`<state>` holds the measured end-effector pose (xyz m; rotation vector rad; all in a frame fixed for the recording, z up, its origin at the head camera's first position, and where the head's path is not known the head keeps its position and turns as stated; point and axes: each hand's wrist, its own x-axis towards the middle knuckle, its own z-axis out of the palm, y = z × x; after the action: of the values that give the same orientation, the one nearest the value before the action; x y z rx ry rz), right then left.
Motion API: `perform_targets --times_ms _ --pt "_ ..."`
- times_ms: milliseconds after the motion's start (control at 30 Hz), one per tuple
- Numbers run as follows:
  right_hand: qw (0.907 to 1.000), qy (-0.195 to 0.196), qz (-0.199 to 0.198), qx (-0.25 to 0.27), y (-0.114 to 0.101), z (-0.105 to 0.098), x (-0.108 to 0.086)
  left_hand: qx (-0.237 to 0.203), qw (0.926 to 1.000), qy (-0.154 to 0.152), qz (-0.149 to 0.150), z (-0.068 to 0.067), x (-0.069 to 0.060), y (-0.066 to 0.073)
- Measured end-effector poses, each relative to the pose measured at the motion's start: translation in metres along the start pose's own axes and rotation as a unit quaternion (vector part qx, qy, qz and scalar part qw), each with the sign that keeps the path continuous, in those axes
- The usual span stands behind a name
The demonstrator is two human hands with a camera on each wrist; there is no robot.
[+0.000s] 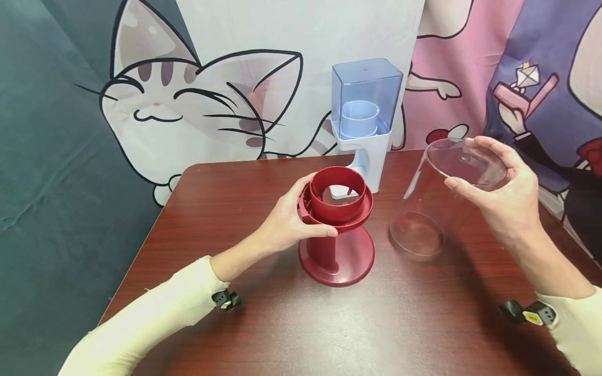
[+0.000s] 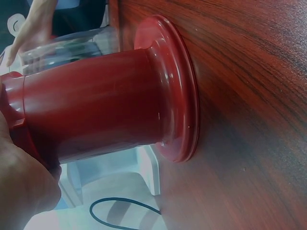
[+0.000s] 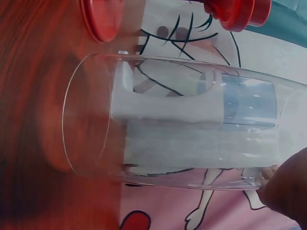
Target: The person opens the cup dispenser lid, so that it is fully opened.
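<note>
A red stand (image 1: 336, 263) with a round base and a ring-shaped top stands upright on the table. My left hand (image 1: 288, 222) grips it just under the top ring, thumb along the front. The left wrist view shows the stand's thick column (image 2: 96, 105) and part of that hand (image 2: 26, 187). To the right is a tall clear cylinder (image 1: 425, 214), slightly tilted. My right hand (image 1: 510, 193) holds it by the upper rim, thumb in front and fingers behind. Through its wall (image 3: 177, 148) the background shows; whether its lower end touches the table I cannot tell.
Behind the red stand, a white dispenser (image 1: 375, 156) with a transparent blue box (image 1: 367, 86) on top stands near the back edge of the brown table (image 1: 235, 203). A printed cloth (image 1: 254, 31) hangs behind the table.
</note>
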<state>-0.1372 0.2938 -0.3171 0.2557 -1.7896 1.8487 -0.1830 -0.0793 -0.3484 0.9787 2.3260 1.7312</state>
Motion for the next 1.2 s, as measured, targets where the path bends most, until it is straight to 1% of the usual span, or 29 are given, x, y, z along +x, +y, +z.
perform_targets --times_ms 133,367,600,800,900,1033,1133,1200 --pt "0.9998 0.004 0.003 -0.019 0.007 -0.002 -0.002 -0.002 1.0 0.0 0.0 0.0 0.0 0.0" --pt "0.9999 -0.007 0.006 -0.008 0.015 -0.005 -0.006 -0.002 1.0 0.0 0.001 0.001 0.0 0.001" --pt "0.9997 -0.015 0.003 -0.02 0.016 -0.005 -0.009 0.0 1.0 0.0 0.001 0.0 0.0 0.001" --pt "0.9997 -0.023 0.01 0.009 0.016 -0.004 -0.012 0.007 1.0 0.006 -0.001 0.0 0.0 0.001" --pt "0.9997 -0.022 0.011 0.006 0.017 -0.003 -0.013 0.012 0.9999 0.011 -0.005 0.0 0.0 0.002" --pt "0.9997 -0.015 0.014 -0.011 0.018 -0.003 -0.013 0.018 0.9997 0.016 -0.007 0.0 0.001 0.002" --pt "0.9997 -0.014 0.016 -0.009 0.018 -0.003 -0.014 0.021 0.9996 0.019 -0.009 -0.001 0.001 0.002" --pt "0.9997 -0.015 0.018 0.001 0.018 -0.003 -0.014 0.021 0.9995 0.02 -0.01 -0.002 0.001 0.003"
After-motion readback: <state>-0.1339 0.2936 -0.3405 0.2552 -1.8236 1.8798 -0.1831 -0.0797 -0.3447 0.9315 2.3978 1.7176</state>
